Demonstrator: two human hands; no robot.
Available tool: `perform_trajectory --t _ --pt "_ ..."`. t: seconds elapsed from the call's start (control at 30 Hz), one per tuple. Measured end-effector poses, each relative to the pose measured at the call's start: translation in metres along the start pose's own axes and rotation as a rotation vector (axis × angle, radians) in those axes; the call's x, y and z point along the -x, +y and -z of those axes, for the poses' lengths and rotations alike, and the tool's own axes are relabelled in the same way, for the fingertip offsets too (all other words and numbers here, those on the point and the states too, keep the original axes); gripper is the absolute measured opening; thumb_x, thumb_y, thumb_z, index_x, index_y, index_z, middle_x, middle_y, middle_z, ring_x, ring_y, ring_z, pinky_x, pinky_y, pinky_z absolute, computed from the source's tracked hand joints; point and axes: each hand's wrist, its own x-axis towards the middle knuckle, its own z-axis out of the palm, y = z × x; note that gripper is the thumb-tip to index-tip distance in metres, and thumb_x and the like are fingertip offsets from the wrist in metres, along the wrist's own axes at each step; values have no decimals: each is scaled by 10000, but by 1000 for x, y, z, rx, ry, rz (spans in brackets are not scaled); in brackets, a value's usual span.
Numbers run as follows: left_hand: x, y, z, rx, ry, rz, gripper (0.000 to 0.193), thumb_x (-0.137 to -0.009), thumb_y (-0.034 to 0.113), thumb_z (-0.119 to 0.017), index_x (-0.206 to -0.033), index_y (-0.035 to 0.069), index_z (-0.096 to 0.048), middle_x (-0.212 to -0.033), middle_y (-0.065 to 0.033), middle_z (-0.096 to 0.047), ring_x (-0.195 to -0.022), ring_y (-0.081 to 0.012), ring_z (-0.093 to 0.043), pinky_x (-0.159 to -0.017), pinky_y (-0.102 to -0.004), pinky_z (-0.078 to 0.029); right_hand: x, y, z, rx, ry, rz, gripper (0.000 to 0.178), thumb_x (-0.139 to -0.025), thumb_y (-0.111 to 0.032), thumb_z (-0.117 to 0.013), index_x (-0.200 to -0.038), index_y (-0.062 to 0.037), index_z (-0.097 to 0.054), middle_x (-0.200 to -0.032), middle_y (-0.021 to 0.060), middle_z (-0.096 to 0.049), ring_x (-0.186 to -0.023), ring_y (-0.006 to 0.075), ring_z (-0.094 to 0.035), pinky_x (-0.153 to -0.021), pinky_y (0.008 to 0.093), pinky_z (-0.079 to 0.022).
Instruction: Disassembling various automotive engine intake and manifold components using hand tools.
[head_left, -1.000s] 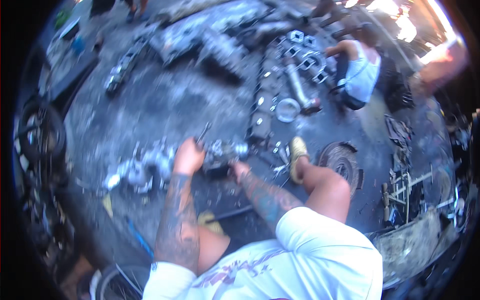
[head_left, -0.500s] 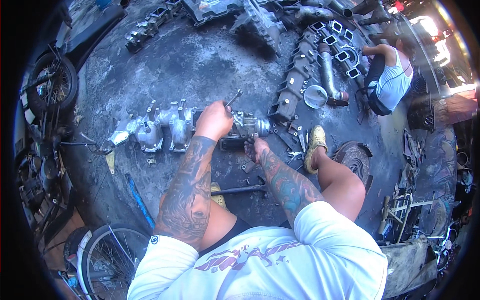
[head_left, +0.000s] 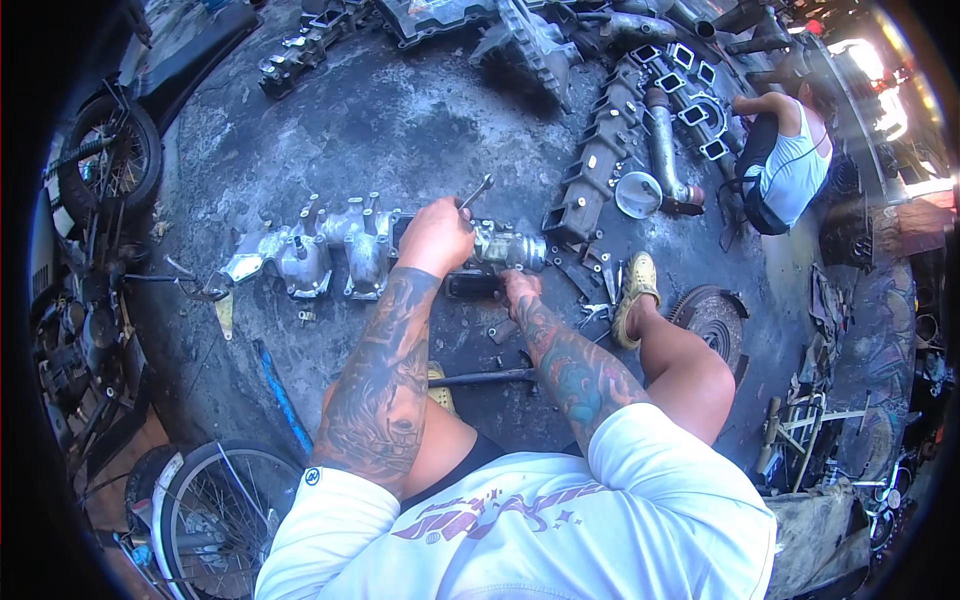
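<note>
Stained floor [head_left: 350,130] | left fingers [head_left: 456,226] — around wrench [head_left: 479,189] | right fingers [head_left: 513,285] — near casting [head_left: 515,250]

My left hand [head_left: 438,238] conceals the grip of the wrench [head_left: 479,190] and a section of the metal casting [head_left: 366,258], whether my right hand [head_left: 520,288] contacts the black rectangular part [head_left: 472,286] is too small to resolve, and the lower edge crops the bicycle wheel [head_left: 203,541].

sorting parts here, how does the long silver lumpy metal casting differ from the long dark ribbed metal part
Colour: the long silver lumpy metal casting is pale; the long dark ribbed metal part is mostly dark grey. Pose: the casting runs sideways across the view; the ribbed part slants up and rightward. Both are elongated and lie on the ground.
</note>
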Motion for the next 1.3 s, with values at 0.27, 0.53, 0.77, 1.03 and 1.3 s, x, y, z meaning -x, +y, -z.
perform_trajectory --t 0.27,0.53,0.77,1.03,1.3 --pt "3 2 4 -8 47 -27 281 -882 230 -463 -1031 31 -596 -987 -209 -628 -976 -373 -580 -825 -460 -459 4 4 -9 645 278 611 430 -754 -185 -706 -1090 9 -519 -896 169 -642 -805 269 -638 -653 355 -525" --pt "-1 -2 8 46 3 -41 263 -873 209 -456 -1005 40 -608 -982 -212 -627 -979 -382 -569 -825 -460 -454 42 39 10 817 51 632 427 -803 -254 -624 -1088 42 -508 -984 265 -614 -960 414 -583 -823 424 -466" --pt "-1 0 10 5 33 -52 258 -869 213 -466 -970 28 -614 -982 -220 -622 -978 -386 -567 -829 -461 -449 46 143 87 956 -98 66 268 -838 -249 -526 -873 -5 -631 -880 193 -653 -875 301 -639 -720 381 -491" --pt "5 5 9 5 -14 -89 266 -868 212 -478 -987 22 -621 -1003 -221 -618 -983 -384 -568 -842 -456 -448 49 -78 131 -41 -431 272 286 -864 -211 -495 -1103 -71 -569 -994 98 -609 -867 213 -588 -750 323 -474" --pt "17 20 -14 -9 -2 -150 327 -869 205 -432 -1070 -30 -538 -1015 -284 -592 -1020 -393 -555 -885 -457 -434 239 -282 98 -118 -578 807 512 -890 -381 -493 -1272 -51 -405 -1100 111 -568 -881 228 -571 -727 352 -452"
